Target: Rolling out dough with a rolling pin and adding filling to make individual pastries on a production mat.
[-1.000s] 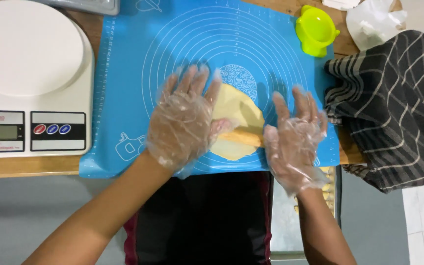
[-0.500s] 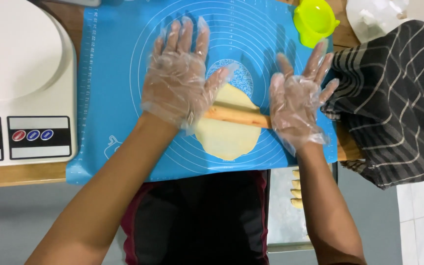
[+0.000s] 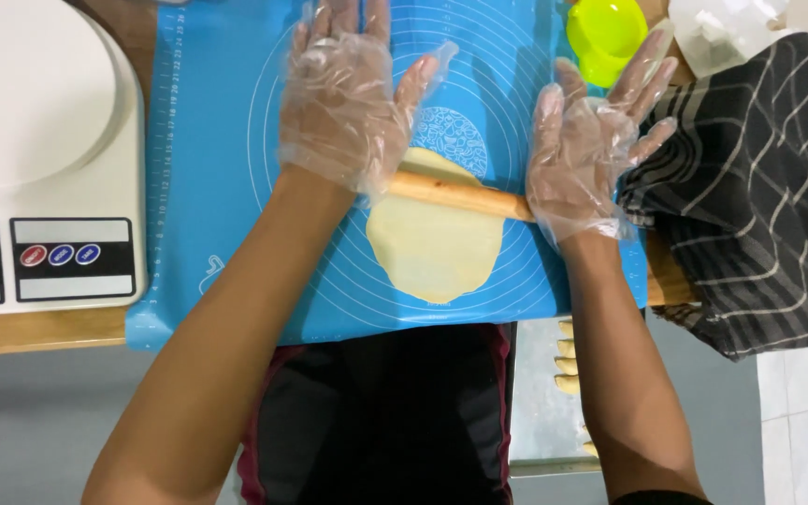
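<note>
A flat, pale yellow oval of dough [image 3: 437, 252] lies on a blue silicone mat [image 3: 217, 187] printed with circles. A thin wooden rolling pin [image 3: 455, 195] rests across the dough's far part. My left hand [image 3: 343, 93], in a clear plastic glove, presses flat on the pin's left end with fingers spread. My right hand [image 3: 591, 150], gloved the same way, presses flat on the pin's right end. Neither hand closes around the pin.
A white kitchen scale [image 3: 39, 168] with coloured buttons stands left of the mat. A lime green plastic cup [image 3: 605, 33] sits at the mat's far right. A dark striped cloth [image 3: 759, 187] covers the right side. Pale dough pieces [image 3: 568, 360] lie on a tray below the table edge.
Both palms slid away from me over the pin, rolling it from the dough's near part to its far part. The dough is wider and longer than a second ago.
</note>
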